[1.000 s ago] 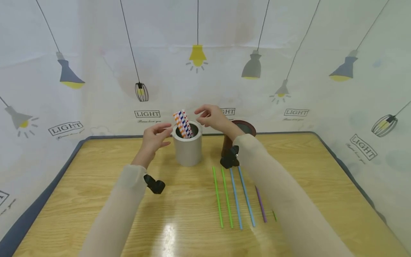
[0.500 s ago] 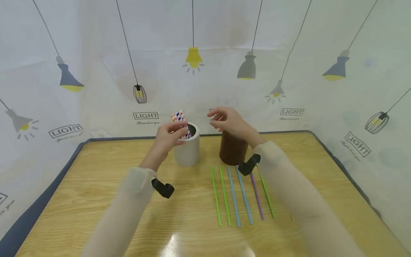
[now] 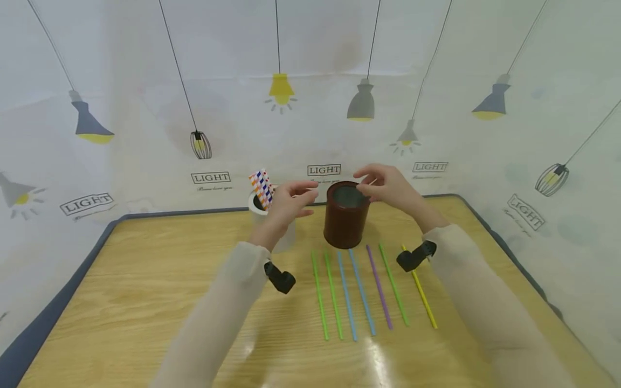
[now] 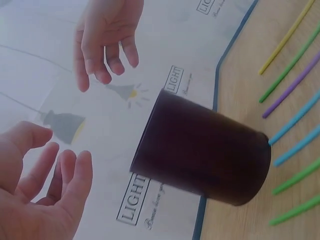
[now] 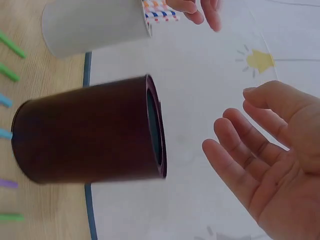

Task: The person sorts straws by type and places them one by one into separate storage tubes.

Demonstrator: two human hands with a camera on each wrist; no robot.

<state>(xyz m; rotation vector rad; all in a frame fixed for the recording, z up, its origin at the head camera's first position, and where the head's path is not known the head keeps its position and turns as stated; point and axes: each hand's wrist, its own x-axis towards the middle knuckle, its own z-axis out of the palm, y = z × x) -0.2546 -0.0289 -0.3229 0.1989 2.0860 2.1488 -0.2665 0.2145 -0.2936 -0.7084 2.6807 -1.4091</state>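
A dark brown cylindrical container (image 3: pixel 343 223) stands upright on the table, its open top showing a grey-green inside. My left hand (image 3: pixel 290 203) hovers to its left, fingers loosely bent and holding nothing. It partly covers a white cylindrical container (image 3: pixel 257 203), from which patterned paper straws (image 3: pixel 262 187) in orange, blue and red stick out. On the other side, my right hand (image 3: pixel 390 186) is beside the brown container's rim, fingers relaxed around air. The right wrist view shows a gap between the right hand (image 5: pixel 272 155) and the brown container (image 5: pixel 90 132).
Several thin straws lie in a spaced row before the containers: light green (image 3: pixel 319 296), blue (image 3: pixel 347 296), purple (image 3: pixel 379 288), green (image 3: pixel 394 284) and yellow (image 3: pixel 425 299). Behind the wooden table (image 3: pixel 160 269) hangs a wall sheet (image 3: pixel 233 91) printed with lamps.
Both hands have moved right, from around the white container to either side of the brown one. The yellow straw and brown container have come out from behind the right arm.
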